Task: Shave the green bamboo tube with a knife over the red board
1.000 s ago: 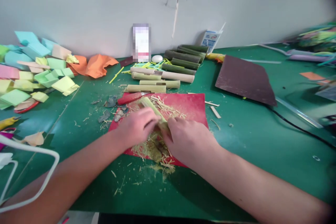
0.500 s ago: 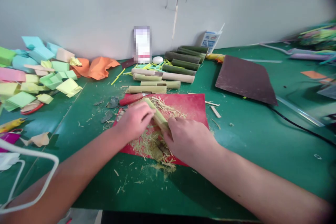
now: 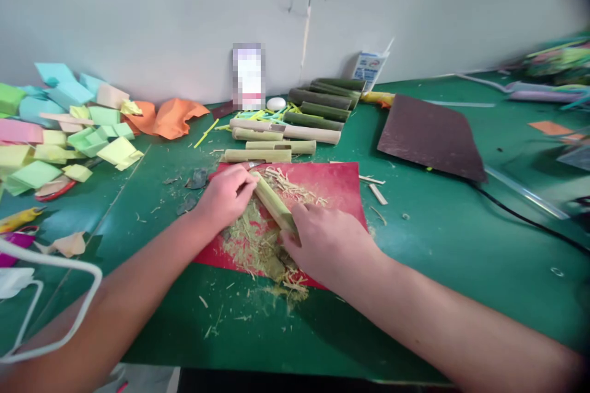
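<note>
My right hand [image 3: 327, 236] is wrapped round the near end of a pale green bamboo tube [image 3: 273, 198], which slants away to the upper left. My left hand [image 3: 230, 191] is closed, its fingertips pinched beside the tube's far end; whatever they hold, if anything, is hidden. Under both hands lies a red sheet [image 3: 341, 181] strewn with bamboo shavings and dust [image 3: 249, 233]. Beyond my left hand, most of a red-handled knife is covered, with only a bit of its blade showing.
Several cut bamboo pieces [image 3: 258, 155] lie in rows behind the sheet, darker green ones [image 3: 320, 99] farther back. Folded coloured papers [image 3: 69, 129] crowd the left. A dark brown board [image 3: 431, 138] rests at right. A white wire frame [image 3: 94, 282] juts in at the lower left.
My left hand has moved left and slightly up to the tube's far end, covering the knife's red handle. My right hand keeps its grip on the tube almost unmoved.
</note>
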